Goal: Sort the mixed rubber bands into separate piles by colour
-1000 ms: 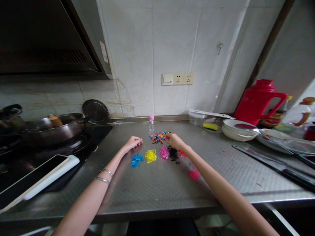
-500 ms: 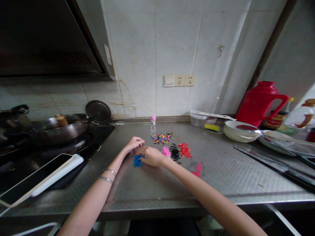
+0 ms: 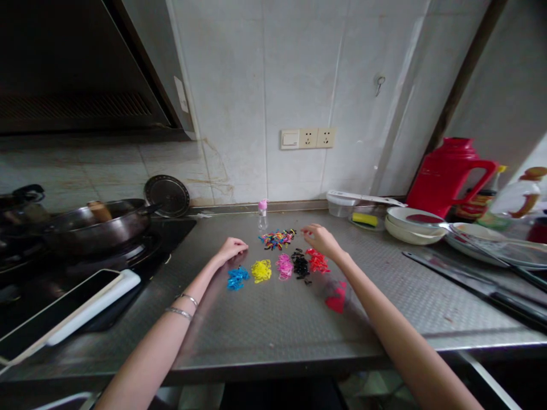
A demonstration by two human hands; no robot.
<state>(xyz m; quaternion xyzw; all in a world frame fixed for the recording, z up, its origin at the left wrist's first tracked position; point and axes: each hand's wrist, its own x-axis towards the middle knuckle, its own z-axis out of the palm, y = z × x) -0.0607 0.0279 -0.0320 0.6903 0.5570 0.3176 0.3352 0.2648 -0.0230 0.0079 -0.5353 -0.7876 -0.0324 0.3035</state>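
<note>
Small rubber bands lie sorted by colour on the steel counter: a blue pile [image 3: 237, 278], a yellow pile [image 3: 261, 271], a pink pile [image 3: 284, 266], a black pile [image 3: 301, 265] and a red pile [image 3: 317, 260]. Behind them spreads a mixed-colour pile [image 3: 277, 239]. My left hand [image 3: 232, 249] rests on the counter behind the blue pile, its fingers curled together. Just above and behind the red pile is my right hand [image 3: 321, 240], fingers bent in a pinch; anything between the fingertips is too small to make out.
A clear bottle with a pink top [image 3: 262, 215] stands behind the mixed pile. Near the right forearm lies a clear bag with red print [image 3: 336, 297]. A knife [image 3: 465, 285], bowls [image 3: 414, 232] and a red thermos [image 3: 444, 176] are right; a phone [image 3: 64, 319] and pan [image 3: 106, 225] left.
My right hand has moved right and back, from over the yellow pile to beside the red pile, uncovering the yellow bands. My left hand stays in place. The view has shifted slightly.
</note>
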